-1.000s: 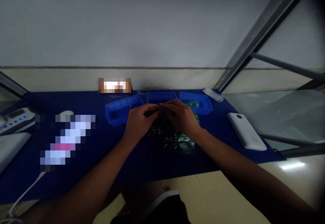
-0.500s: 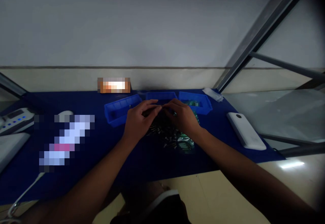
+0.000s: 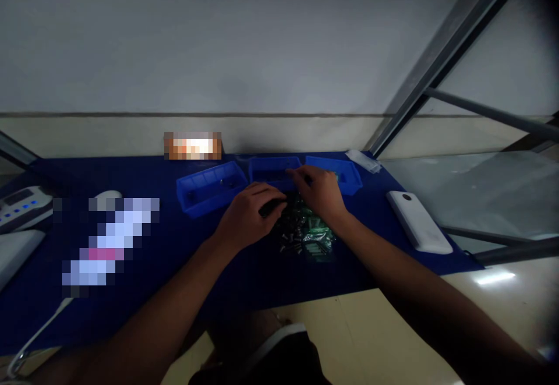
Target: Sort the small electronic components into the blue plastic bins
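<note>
My left hand [image 3: 251,213] rests on the blue table cover with its fingers curled round a small dark part I cannot name. My right hand [image 3: 318,190] reaches further back, its fingertips pinched together at the front rim of the middle blue bin [image 3: 274,168]. Between and below the hands lies a pile of small metal parts [image 3: 292,238] beside green circuit boards [image 3: 318,240]. A left blue bin [image 3: 209,187] and a right blue bin [image 3: 345,172] flank the middle one.
A white phone-like device [image 3: 419,222] lies at the right of the blue table cover [image 3: 174,257]. A white mouse [image 3: 105,195], a power strip [image 3: 20,204] and a white cable [image 3: 39,332] sit at the left. A metal frame [image 3: 437,59] rises at the right.
The hands, joined above the pile before, have parted. My right hand moved back toward the middle bin; my left hand dropped down to the cover.
</note>
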### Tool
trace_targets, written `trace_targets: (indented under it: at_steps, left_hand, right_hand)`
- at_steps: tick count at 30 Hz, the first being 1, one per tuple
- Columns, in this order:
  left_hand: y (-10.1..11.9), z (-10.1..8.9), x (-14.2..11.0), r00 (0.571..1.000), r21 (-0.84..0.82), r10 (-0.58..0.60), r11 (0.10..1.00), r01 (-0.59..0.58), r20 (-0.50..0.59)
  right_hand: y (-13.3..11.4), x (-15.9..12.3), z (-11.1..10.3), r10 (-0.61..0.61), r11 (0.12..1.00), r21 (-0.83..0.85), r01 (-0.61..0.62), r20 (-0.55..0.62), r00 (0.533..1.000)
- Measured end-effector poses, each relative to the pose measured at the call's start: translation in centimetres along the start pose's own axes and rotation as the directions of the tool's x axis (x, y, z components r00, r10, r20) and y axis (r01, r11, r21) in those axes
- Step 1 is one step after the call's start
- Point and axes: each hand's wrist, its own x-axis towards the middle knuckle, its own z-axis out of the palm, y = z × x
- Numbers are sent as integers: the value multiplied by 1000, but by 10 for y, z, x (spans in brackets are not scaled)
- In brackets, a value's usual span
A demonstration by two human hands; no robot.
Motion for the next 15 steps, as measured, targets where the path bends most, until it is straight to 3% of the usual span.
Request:
trace_targets:
  at_steps: [4, 7, 15]
  left_hand:
    - [3, 5, -4, 969, 5, 129, 991, -133, 210]
    - [6, 8, -7, 937, 35, 133, 988, -152, 324]
    - [-1, 10, -7, 948, 144, 54, 984, -104, 314]
  right_hand:
    - [-4, 0, -1, -7, 999, -43, 7, -5, 1000]
    - [-9, -1, -2, -13, 1000, -28, 14, 16, 1000]
    - [-14, -4, -3, -6, 1000, 2, 6, 59, 998]
